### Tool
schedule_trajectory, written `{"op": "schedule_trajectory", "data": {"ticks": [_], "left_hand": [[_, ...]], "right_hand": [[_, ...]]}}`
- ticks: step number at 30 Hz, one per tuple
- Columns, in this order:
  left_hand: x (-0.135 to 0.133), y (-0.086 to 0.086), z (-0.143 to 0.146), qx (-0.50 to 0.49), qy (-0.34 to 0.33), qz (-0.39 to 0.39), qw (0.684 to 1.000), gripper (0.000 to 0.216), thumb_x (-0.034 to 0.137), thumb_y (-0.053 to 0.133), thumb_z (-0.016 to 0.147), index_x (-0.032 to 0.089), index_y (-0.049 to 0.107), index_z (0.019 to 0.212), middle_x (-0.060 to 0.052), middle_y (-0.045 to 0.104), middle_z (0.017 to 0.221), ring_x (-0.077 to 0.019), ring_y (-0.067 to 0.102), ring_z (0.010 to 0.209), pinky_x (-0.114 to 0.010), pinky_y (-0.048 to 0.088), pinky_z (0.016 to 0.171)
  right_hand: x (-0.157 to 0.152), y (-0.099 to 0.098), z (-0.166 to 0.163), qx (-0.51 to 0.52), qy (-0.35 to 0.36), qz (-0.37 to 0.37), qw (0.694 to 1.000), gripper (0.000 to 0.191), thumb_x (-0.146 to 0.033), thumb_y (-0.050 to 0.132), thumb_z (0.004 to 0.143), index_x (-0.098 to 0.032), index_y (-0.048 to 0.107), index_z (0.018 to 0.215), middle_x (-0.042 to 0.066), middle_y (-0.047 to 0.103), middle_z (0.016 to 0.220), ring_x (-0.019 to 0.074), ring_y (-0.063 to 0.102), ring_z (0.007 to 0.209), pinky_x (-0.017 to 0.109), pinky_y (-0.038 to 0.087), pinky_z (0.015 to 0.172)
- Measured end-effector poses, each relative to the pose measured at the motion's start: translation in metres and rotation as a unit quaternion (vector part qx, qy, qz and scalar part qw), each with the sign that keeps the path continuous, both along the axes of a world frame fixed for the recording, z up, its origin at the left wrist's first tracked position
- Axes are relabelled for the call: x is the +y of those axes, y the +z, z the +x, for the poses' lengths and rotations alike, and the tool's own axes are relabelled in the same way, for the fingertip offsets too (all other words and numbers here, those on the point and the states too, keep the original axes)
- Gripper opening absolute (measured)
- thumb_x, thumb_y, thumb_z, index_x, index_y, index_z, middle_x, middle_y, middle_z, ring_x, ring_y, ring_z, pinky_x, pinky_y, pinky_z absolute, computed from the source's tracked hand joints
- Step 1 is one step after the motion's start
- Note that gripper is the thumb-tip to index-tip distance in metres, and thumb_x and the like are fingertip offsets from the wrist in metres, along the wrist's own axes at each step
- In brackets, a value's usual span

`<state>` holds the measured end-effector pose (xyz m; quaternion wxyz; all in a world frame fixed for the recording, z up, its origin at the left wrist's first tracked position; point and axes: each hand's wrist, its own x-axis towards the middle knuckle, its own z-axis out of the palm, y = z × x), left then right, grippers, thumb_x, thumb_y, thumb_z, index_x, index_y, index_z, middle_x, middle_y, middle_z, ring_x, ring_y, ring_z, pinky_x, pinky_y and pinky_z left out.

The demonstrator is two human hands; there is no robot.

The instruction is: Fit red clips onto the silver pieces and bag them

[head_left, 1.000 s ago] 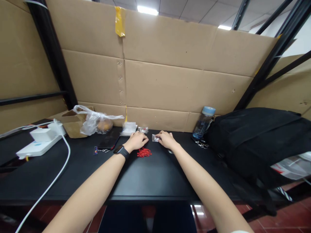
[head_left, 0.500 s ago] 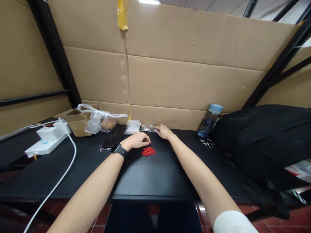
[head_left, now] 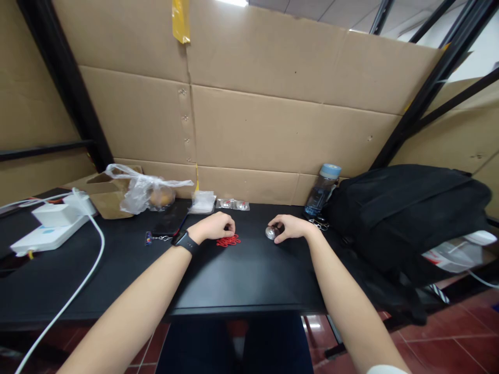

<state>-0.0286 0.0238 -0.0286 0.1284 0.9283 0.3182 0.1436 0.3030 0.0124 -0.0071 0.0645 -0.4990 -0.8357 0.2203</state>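
Note:
My right hand (head_left: 289, 227) grips a small round silvery object (head_left: 270, 232) between thumb and fingers, just above or on the black table; its exact kind is unclear. My left hand (head_left: 219, 227), with a dark watch (head_left: 184, 240) on the wrist, is closed, its fingers curled over the far edge of a tangled red cord (head_left: 229, 240). Whether the fingertips pinch the cord cannot be seen. Behind the hands lie small clear packs (head_left: 233, 204) holding round silvery pieces with red spots. Left of them is a stack of clear plastic bags (head_left: 202, 202).
At left are a white power strip (head_left: 50, 236) with cables, an open cardboard box (head_left: 109, 195), a plastic bag (head_left: 144, 195) and a dark phone-like slab (head_left: 169, 221) with a keyring charm. A blue-lidded bottle (head_left: 323, 189) and black backpack (head_left: 405, 218) stand at right.
My right hand has come away from the clear packs toward me and rightward, now holding the round silvery object. My left hand has lowered onto the red cord's edge. The view has shifted slightly right.

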Motion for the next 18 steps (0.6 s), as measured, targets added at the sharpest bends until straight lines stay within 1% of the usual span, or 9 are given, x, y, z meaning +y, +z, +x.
{"op": "schedule_trajectory", "data": {"ticks": [2, 4, 8, 12, 18], "left_hand": [[-0.0008, 0.0005, 0.0008, -0.006, -0.004, 0.0, 1.0, 0.011, 0.017, 0.064, 0.079, 0.018, 0.075, 0.082, -0.002, 0.076, 0.083, -0.0132, 0.067, 0.073, -0.02, 0.045, 0.071], [-0.0019, 0.0013, 0.0015, -0.012, -0.008, 0.002, 1.0, 0.011, 0.016, 0.063, 0.08, 0.017, 0.074, 0.081, -0.002, 0.075, 0.082, -0.0131, 0.067, 0.073, -0.021, 0.046, 0.072], [-0.0031, 0.0018, 0.0024, -0.023, -0.008, 0.006, 1.0, 0.013, 0.018, 0.062, 0.082, 0.017, 0.074, 0.083, -0.003, 0.075, 0.085, -0.0146, 0.067, 0.077, -0.022, 0.047, 0.076], [-0.002, -0.0006, 0.0031, -0.033, -0.005, 0.008, 0.999, 0.014, 0.023, 0.064, 0.084, 0.019, 0.076, 0.09, -0.004, 0.076, 0.092, -0.0171, 0.069, 0.085, -0.024, 0.048, 0.081], [-0.0013, -0.003, 0.0048, -0.034, -0.024, 0.002, 0.999, 0.015, 0.028, 0.066, 0.085, 0.019, 0.077, 0.09, -0.005, 0.075, 0.092, -0.0165, 0.069, 0.084, -0.023, 0.048, 0.082]], "right_hand": [[0.0006, -0.0014, 0.0015, -0.01, -0.003, -0.009, 1.0, 0.065, -0.038, 0.087, 0.058, -0.017, 0.072, 0.117, 0.008, 0.074, 0.11, 0.024, 0.069, 0.095, 0.029, 0.053, 0.08], [0.0026, -0.0029, -0.0004, -0.01, -0.005, -0.005, 1.0, 0.058, -0.036, 0.086, 0.059, -0.018, 0.074, 0.113, 0.006, 0.076, 0.104, 0.0232, 0.07, 0.091, 0.028, 0.052, 0.077], [0.0042, -0.0047, -0.0024, 0.0, 0.002, 0.014, 1.0, 0.051, -0.036, 0.085, 0.061, -0.021, 0.076, 0.108, 0.005, 0.077, 0.102, 0.0222, 0.07, 0.088, 0.027, 0.052, 0.076], [0.0037, -0.0047, 0.0, 0.007, 0.0, 0.021, 1.0, 0.05, -0.038, 0.085, 0.06, -0.021, 0.076, 0.107, 0.005, 0.077, 0.099, 0.0227, 0.071, 0.088, 0.028, 0.052, 0.077], [0.0036, -0.0027, 0.0016, 0.021, 0.003, 0.02, 1.0, 0.048, -0.038, 0.085, 0.06, -0.02, 0.077, 0.105, 0.005, 0.077, 0.096, 0.022, 0.071, 0.086, 0.027, 0.052, 0.076]]}}
